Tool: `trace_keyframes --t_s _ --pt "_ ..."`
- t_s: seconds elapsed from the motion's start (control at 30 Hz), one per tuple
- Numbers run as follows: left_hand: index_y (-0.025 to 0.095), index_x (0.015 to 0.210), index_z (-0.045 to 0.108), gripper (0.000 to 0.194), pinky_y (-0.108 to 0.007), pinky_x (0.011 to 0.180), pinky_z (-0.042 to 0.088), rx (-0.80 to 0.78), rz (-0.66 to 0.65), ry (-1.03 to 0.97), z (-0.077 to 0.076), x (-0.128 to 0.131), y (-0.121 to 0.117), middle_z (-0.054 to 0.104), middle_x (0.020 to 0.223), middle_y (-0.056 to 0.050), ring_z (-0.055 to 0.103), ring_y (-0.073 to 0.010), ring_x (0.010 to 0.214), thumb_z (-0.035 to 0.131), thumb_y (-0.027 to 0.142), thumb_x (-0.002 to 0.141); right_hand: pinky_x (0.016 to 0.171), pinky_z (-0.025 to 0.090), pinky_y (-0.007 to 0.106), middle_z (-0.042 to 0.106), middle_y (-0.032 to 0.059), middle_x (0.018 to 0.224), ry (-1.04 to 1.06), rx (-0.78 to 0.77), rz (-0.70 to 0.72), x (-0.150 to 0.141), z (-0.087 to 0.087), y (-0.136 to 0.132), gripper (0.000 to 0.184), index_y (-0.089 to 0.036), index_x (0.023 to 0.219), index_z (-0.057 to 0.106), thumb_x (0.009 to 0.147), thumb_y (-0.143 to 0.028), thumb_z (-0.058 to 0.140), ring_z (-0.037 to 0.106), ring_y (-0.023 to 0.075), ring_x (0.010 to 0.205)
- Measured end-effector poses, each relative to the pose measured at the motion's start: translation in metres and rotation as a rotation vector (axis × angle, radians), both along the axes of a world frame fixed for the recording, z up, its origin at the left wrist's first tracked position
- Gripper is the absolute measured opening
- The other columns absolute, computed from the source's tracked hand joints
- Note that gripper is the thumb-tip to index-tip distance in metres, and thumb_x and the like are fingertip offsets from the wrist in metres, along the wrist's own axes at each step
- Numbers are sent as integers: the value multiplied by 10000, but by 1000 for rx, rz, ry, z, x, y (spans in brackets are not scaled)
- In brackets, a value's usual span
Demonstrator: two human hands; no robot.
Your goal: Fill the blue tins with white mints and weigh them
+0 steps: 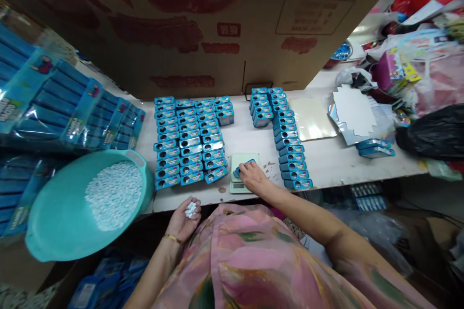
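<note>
My left hand (184,218) is cupped palm up near the table's front edge, its fingers curled around a small heap of white candy pieces (190,209). Over a small pale green scale (236,159), my right hand (253,176) grips a small blue box (239,170), most of which the fingers cover. Rows of blue boxes with round dark openings (191,158) stand to the left of the scale. On its right, another column of blue boxes (290,149) runs away from me. The scale's display is too small to read.
A turquoise basin (54,231) of white pieces stands at the left, beside stacked wrapped blue packs (54,91). A large cardboard carton (203,34) closes off the back. To the right lie a cream sheet (313,120), white card (355,111) and a black bag (435,133).
</note>
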State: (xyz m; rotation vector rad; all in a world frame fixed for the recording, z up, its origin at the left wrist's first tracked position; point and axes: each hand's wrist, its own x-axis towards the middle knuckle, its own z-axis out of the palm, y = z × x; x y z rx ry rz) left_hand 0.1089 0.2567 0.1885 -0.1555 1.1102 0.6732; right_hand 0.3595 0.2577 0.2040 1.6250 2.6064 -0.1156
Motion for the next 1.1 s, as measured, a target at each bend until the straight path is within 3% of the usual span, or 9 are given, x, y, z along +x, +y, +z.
trace_keyframes --t_s 0.1,0.23,0.37,0.47,0.67,0.97,1.1 --pt "123 662 498 162 -132 307 308 13 -17 -8 1 6 1 483 581 -10 416 -46 422 403 122 793 701 366 347 564 111 897 104 20 -10 -2 -6 -7 238 -105 936 579 807 -80 380 487 196 778" --pt "120 657 502 168 -130 304 301 13 -15 -13 3 7 -2 481 578 -9 418 -45 418 408 130 795 754 393 310 581 75 1028 456 93 -9 15 -10 -19 314 -171 1067 532 813 -72 375 508 165 898" --pt "111 663 521 187 -140 324 334 9 -22 -32 7 5 -8 508 599 -25 444 -53 436 400 133 803 771 424 300 619 59 935 757 202 -318 39 -7 -27 264 -189 989 577 835 -127 372 539 145 891" --pt "98 686 549 202 -157 379 406 7 -37 -30 12 6 -10 556 640 -58 503 -75 490 391 128 809 761 444 304 623 50 871 859 228 -482 52 -5 -29 226 -200 928 602 831 -168 401 557 146 847" --pt "80 700 579 233 -208 509 509 -56 -36 47 19 16 -11 617 678 -94 594 -120 587 381 118 817 775 448 314 610 50 886 888 246 -554 57 -8 -30 207 -204 917 605 815 -177 428 551 151 861" --pt "68 743 596 231 -263 631 537 -44 16 17 16 18 -15 646 760 -127 629 -166 730 378 100 811 748 433 326 593 58 877 760 237 -491 47 -11 -30 219 -196 918 611 817 -169 419 517 165 840" --pt "68 812 599 218 -304 696 530 -18 -1 -14 17 23 -15 646 848 -144 616 -192 829 383 95 804 756 430 323 586 62 879 772 227 -468 40 -4 -30 215 -194 921 607 827 -179 414 511 162 845"
